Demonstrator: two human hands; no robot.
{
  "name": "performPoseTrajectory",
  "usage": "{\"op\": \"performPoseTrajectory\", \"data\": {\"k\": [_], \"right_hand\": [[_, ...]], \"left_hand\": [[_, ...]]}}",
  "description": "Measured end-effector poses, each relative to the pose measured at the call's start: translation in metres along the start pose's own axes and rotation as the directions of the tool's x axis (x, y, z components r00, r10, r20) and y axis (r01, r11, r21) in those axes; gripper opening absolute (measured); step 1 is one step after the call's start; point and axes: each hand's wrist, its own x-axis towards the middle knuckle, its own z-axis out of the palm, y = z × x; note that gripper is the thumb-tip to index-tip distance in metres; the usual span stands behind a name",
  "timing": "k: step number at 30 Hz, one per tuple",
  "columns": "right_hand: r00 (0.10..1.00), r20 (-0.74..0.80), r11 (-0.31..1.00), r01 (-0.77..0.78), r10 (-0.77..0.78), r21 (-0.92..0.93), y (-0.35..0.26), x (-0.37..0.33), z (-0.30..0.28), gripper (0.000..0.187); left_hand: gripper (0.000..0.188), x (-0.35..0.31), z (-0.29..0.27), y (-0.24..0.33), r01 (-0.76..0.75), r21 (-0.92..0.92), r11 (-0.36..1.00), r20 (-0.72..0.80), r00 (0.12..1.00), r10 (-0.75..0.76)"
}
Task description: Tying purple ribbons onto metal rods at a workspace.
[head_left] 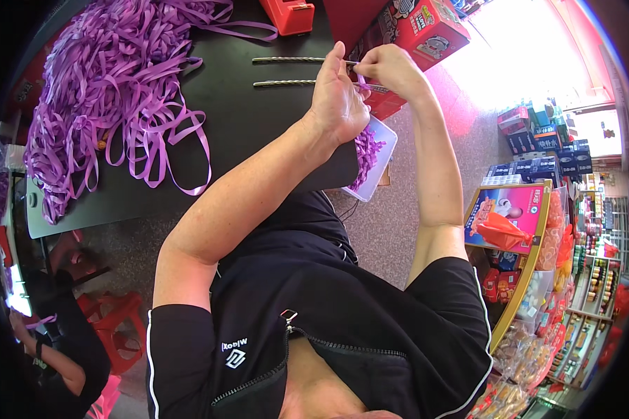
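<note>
Both arms stretched out, hands meeting at far edge of black table. Left hand and right hand each pinched shut on a short purple ribbon piece between them. White tray of clippings just below; ribbon pile left. Shop shelves right.

A dark, matte worktop carries everything here. On its left half sprawls a big heap of purple ribbon strips, with loose loops trailing toward the near edge. Farther back, two thin twisted metal rods lie side by side, parallel and slightly apart. A red tape dispenser sits at the far edge, just beyond them. At the right near corner a white tray of short purple snippets overhangs the worktop's edge.
</note>
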Motion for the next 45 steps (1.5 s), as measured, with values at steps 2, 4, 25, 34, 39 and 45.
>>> {"op": "performPoseTrajectory", "data": {"k": [2,4,25,34,39,45], "right_hand": [[0.997,-0.064,0.999,0.034,-0.034,0.003,0.010,-0.002,-0.006,0.028],[0.994,-0.105,0.999,0.042,-0.043,-0.015,0.016,-0.001,-0.010,0.029],[0.777,0.183,0.706,0.625,-0.602,-0.332,0.020,0.011,-0.014,0.021],[0.730,0.186,0.684,0.683,-0.658,-0.258,0.028,0.015,-0.013,0.011],[0.690,0.051,0.679,0.720,-0.722,-0.141,0.046,0.011,-0.007,0.011],[0.717,-0.120,0.713,0.696,-0.687,0.079,0.083,0.010,0.002,0.011]], "left_hand": [[0.103,0.000,0.002,-0.003,-0.005,-0.003,1.000,-0.029,1.000,0.005],[0.103,0.000,0.002,-0.004,-0.004,-0.002,1.000,-0.040,0.999,0.004],[0.101,0.001,0.001,-0.003,-0.001,0.004,1.000,-0.049,0.999,0.001],[0.101,-0.001,0.003,-0.002,0.013,-0.015,1.000,-0.048,0.999,-0.013],[0.101,-0.001,0.002,-0.002,0.014,-0.033,0.999,-0.054,0.998,-0.016],[0.100,-0.002,0.005,-0.004,0.036,-0.043,0.998,-0.077,0.996,-0.039]]}}
